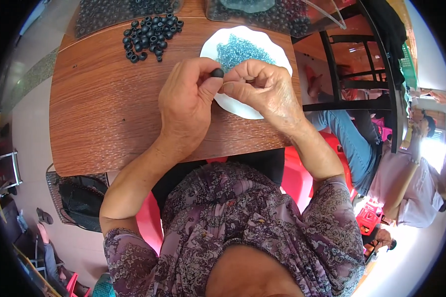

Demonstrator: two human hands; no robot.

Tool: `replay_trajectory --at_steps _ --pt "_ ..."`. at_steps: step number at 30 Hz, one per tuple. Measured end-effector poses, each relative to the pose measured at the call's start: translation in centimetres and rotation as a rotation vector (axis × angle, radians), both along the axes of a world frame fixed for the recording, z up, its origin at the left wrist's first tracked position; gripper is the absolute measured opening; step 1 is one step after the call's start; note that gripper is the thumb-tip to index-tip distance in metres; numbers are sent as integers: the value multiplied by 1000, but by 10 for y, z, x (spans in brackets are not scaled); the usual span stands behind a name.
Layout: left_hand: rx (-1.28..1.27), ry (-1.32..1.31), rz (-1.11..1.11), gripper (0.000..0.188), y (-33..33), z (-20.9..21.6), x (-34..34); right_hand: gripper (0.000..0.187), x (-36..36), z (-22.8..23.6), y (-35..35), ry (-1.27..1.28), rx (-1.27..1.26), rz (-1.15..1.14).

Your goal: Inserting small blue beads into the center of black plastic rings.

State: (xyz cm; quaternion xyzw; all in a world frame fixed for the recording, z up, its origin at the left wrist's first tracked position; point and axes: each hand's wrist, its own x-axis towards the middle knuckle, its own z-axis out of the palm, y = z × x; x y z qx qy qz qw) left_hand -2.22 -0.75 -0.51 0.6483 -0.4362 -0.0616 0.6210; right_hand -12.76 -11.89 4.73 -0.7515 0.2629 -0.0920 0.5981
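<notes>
My left hand [186, 96] is closed, with a small black rounded cap [217, 73] between thumb and forefinger. Close beside it, my right hand [267, 91] has thumb and forefinger pinched together at the cap's side; whatever sits in that pinch is too small to make out. Both hands are over the near left part of a white scalloped plate [277, 51]. On the plate lies a heap of tiny clear blue pieces [245, 51]. Farther left on the table, several black hollow caps [151, 37] like the held one form a loose pile.
Two clear bags [124, 12] [262, 22] of black pieces lie along the far edge of the brown wooden table [99, 109]. A dark bag [82, 200] is below the table's left corner. People sit to the right, near a black metal frame [352, 106] and pink stools.
</notes>
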Motion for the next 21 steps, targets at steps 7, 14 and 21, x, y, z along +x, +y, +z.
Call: replay_trajectory --at_steps 7,14,21 --pt "-47 604 -159 13 3 1 9 16 11 -8 10 -178 -323 -11" --pt "-100 806 -224 15 4 -7 17 23 19 -18 8 -341 -832 87" --pt "-78 986 -179 14 5 2 23 27 29 -25 6 -459 -1081 160"
